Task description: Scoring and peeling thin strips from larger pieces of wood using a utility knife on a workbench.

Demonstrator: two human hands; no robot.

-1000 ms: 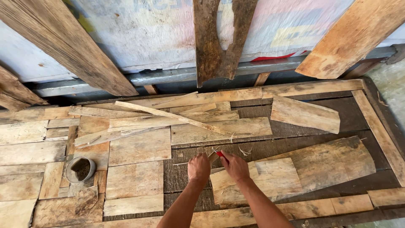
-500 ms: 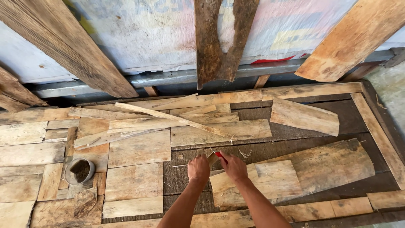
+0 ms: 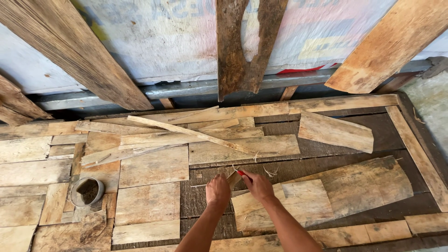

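My left hand (image 3: 218,190) is closed around a small piece of wood (image 3: 233,179) that sticks out between my two hands. My right hand (image 3: 258,185) grips a tool with a red handle (image 3: 241,173), its tip against that wood piece. Both hands hover over a dark wooden surface (image 3: 205,200), just left of a pale flat board (image 3: 298,203). Thin wood shavings (image 3: 268,173) lie scattered right behind my hands.
Many flat wood offcuts (image 3: 154,165) cover the surface to the left and behind. A small round metal tin (image 3: 87,191) sits at the left. A long thin stick (image 3: 186,133) lies across the boards. Large planks (image 3: 70,51) lean against the sheet-covered wall behind.
Both hands stay in about the same spot over the dark surface, with only small shifts against the wood piece.
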